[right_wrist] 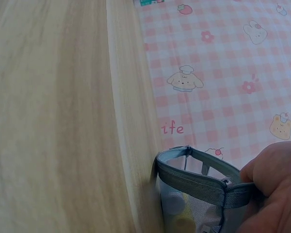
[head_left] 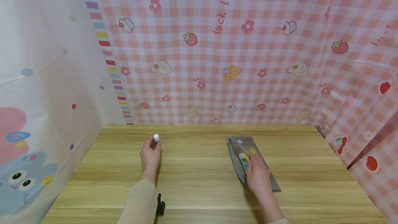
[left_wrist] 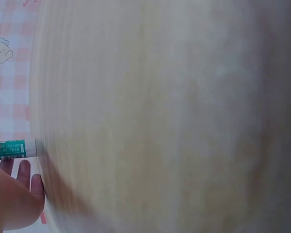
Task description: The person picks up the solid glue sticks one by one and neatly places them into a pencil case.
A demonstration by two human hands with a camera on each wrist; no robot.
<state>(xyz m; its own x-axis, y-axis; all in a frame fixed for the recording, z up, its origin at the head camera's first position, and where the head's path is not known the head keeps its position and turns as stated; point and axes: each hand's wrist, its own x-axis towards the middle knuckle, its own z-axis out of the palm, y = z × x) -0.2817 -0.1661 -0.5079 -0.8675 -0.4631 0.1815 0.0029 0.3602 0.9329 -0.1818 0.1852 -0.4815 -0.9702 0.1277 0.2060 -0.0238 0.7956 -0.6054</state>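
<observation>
My left hand pinches a green glue stick with a white end, held upright at the left of the table. In the left wrist view, the glue stick lies between thumb and fingers, its green label showing print. On the right, my right hand grips the edge of a grey mesh zipper pouch. The right wrist view shows the pouch's zipper rim gaping, with the thumb and fingers at one side. Inside lie another green glue stick and something yellow, partly hidden.
The wood-grain table stretches between both hands. Behind it hangs a pink checked curtain, with a white patterned curtain on the left. A black device sits by the left wrist.
</observation>
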